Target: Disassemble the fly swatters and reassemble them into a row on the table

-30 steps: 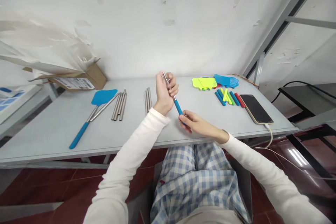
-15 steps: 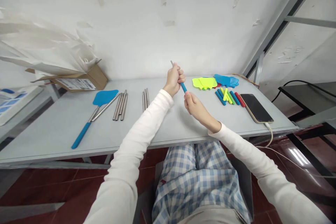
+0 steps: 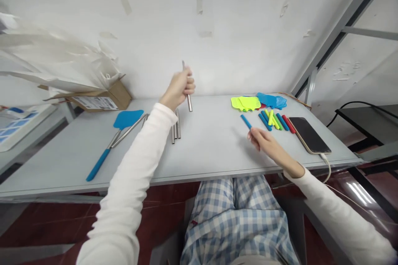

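My left hand (image 3: 180, 87) is closed around a thin metal tube (image 3: 190, 103), held upright above the table near the wall. Its lower end is bare metal. My right hand (image 3: 263, 138) pinches a blue handle sleeve (image 3: 246, 121) by its near end, apart from the tube. Below my left hand lie several metal tubes (image 3: 175, 128). To the right of my right hand is a group of blue, yellow, green and red sleeves (image 3: 275, 120). Behind them lie flat yellow swatter heads (image 3: 245, 103) and blue swatter heads (image 3: 272, 100).
A blue fly swatter (image 3: 101, 161) lies at the left beside more tubes, partly hidden by my left sleeve. A cardboard box (image 3: 116, 97) with plastic wrapping stands at the back left. A phone (image 3: 309, 134) with a charging cable (image 3: 327, 165) lies at the right.
The tube and the blue sleeve, joined before, are now apart. My left hand has moved left with the tube; my right hand has moved right and slightly nearer with the sleeve.
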`<state>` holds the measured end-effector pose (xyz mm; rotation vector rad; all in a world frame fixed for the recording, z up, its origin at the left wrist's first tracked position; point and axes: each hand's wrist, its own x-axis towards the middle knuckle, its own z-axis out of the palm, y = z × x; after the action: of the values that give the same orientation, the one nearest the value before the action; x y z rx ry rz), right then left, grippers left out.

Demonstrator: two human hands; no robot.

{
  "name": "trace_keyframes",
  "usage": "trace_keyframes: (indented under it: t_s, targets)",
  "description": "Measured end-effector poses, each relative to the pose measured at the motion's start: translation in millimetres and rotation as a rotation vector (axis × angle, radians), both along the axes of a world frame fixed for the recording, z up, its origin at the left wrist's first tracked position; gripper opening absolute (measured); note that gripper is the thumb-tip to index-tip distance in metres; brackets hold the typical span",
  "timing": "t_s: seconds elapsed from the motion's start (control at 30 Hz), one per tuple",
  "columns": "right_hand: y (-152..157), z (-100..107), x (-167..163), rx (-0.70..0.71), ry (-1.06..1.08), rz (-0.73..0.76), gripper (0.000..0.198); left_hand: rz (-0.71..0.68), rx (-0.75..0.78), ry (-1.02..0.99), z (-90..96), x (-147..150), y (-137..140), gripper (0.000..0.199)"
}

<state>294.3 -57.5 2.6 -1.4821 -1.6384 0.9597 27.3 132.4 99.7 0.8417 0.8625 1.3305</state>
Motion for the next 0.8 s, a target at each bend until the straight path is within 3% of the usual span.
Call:
trace_keyframes:
  t_s: [0.07,0.17,0.23,0.33,0.5,0.67,0.8]
  targets:
    - [10.8,3.3,22.2,0.142,-0.179,-0.126,0.052,-0.022,-0.089,0.263,-29.2,-1.4,-13.9,0.017]
    - [28.2,4.7,52.6,0.328,-0.525,-0.374,0.052,0.129,-0.116,0.731,-76.4,2.9,-33.8,0.053]
    - [39.8,1.0,71.1,0.298,-0.713,-0.490,0.055,0.185,-0.019,1.093,-103.2,3.5,-45.9,0.073]
    - [54.3,-6.9,91.0,0.185,-0.926,-0.555,0.053,0.167,0.100,1.343,-131.0,-1.2,-62.7,0.083]
    - [59.6,-7.5,95.0,0.083,-1.082,-0.464,0.039,0.192,0.281,1.702,-143.4,-13.7,-81.8,0.073]
    - [50.6,-3.9,86.6,0.161,-1.029,-0.493,0.036,0.202,0.264,1.851,-136.4,-26.9,-85.6,0.066]
    - [46.1,-9.8,80.4,0.237,-0.910,-0.425,0.032,0.191,0.198,1.861,-137.0,-43.7,-83.5,0.065]
